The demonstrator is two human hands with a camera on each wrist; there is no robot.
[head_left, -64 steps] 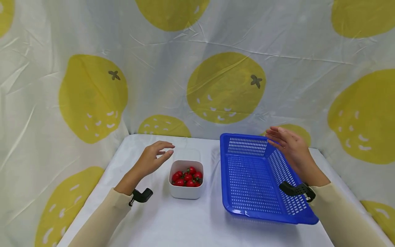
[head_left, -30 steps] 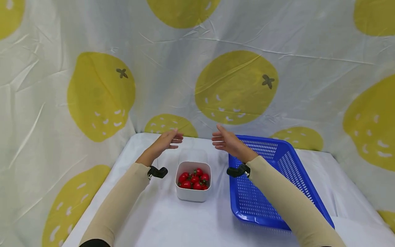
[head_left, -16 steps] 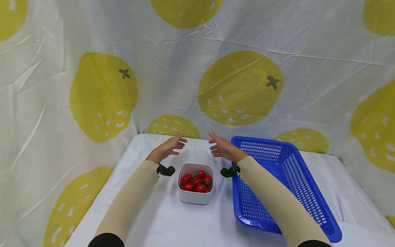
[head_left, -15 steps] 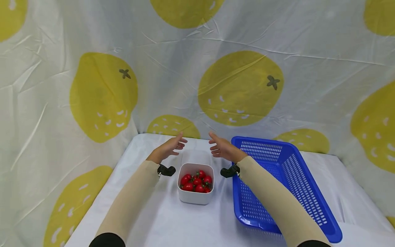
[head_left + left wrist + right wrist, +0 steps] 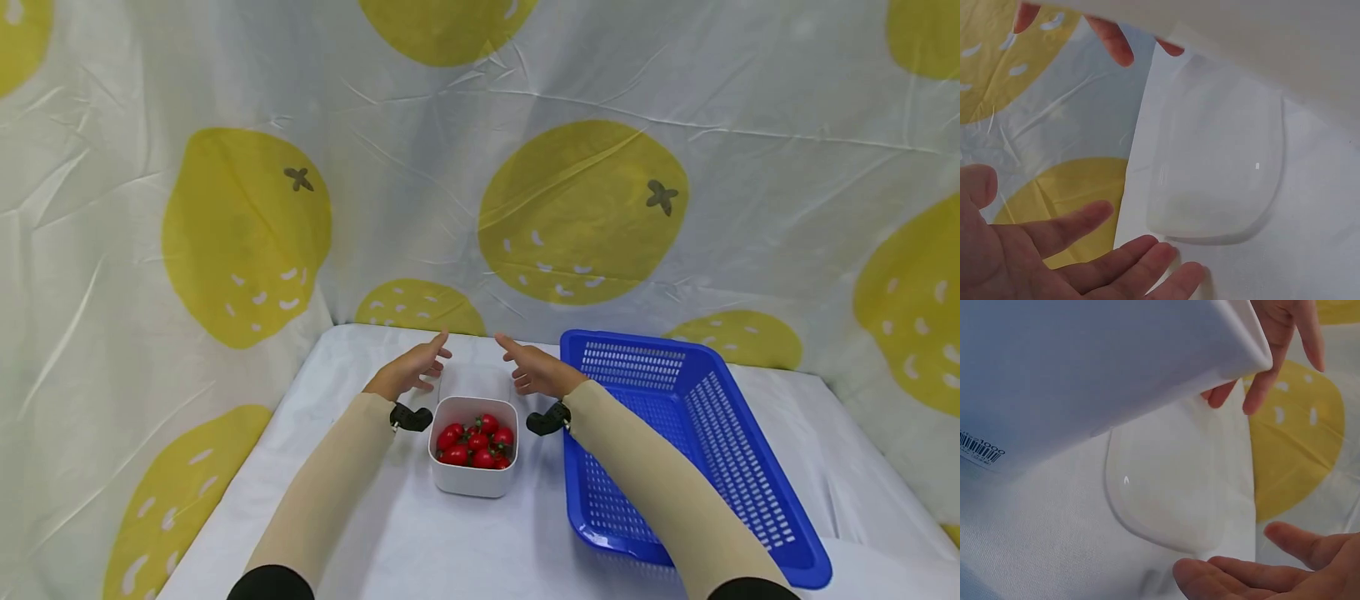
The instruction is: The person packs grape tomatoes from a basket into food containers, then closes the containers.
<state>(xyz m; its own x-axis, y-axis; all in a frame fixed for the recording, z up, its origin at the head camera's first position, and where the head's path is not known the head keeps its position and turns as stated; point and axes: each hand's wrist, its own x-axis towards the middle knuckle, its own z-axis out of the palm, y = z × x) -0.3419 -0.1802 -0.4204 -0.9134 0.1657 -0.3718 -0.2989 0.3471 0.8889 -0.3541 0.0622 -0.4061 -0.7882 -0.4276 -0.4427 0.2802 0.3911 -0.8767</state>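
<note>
A white, square-cornered container (image 5: pixel 472 481) holding several small red tomatoes (image 5: pixel 477 442) with green stems stands before me. Flat on the cloth just behind it lies a clear lid (image 5: pixel 1216 156), hard to make out in the head view. My left hand (image 5: pixel 408 371) is at the lid's left side, its fingers loosely extended and holding nothing. On the right side, my right hand (image 5: pixel 540 369) mirrors it, palm inward and thumb up. In the left wrist view, fingertips come close to the lid's edge; whether they touch it I cannot tell.
A blue slotted plastic basket (image 5: pixel 572 475) stands at the right, partly beneath my right forearm. White cloth covers the table (image 5: pixel 450 550). A lemon-print curtain (image 5: pixel 420 192) hangs behind and on the left.
My right hand has swung left from over the basket, and my left hand has shifted right. Both have drawn closer together and lower around the lid. The container and basket stay put.
</note>
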